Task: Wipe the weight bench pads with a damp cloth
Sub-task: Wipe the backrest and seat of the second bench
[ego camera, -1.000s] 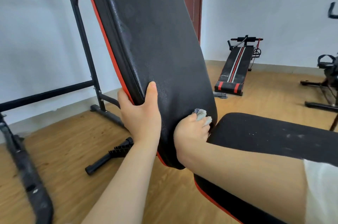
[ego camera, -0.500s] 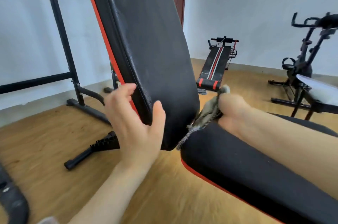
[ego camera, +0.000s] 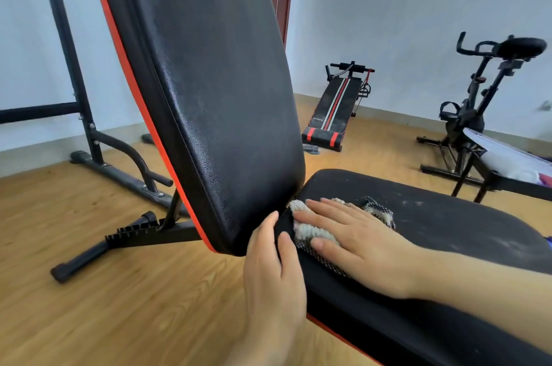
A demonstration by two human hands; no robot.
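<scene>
The black back pad (ego camera: pixel 215 91) with a red edge stands steeply raised at the centre. Below it to the right lies the black seat pad (ego camera: pixel 448 234), dusty with pale specks. A grey-white cloth (ego camera: pixel 307 231) lies on the seat pad's near-left end, right by the gap to the back pad. My right hand (ego camera: pixel 355 240) presses flat on the cloth with straight fingers. My left hand (ego camera: pixel 273 270) rests against the seat pad's left corner, fingers straight, thumb touching the back pad's bottom edge.
The bench's black frame (ego camera: pixel 131 238) and foot stand on the wooden floor at left. A black rack (ego camera: pixel 89 138) stands behind it. A sit-up bench (ego camera: pixel 334 109) lies by the far wall, an exercise bike (ego camera: pixel 478 103) at right, and a second bench with white cloth (ego camera: pixel 507 159) beside it.
My right hand moved the cloth from the gap onto the seat pad and flattened on it. My left hand let go of the back pad's edge and dropped to the seat pad's corner.
</scene>
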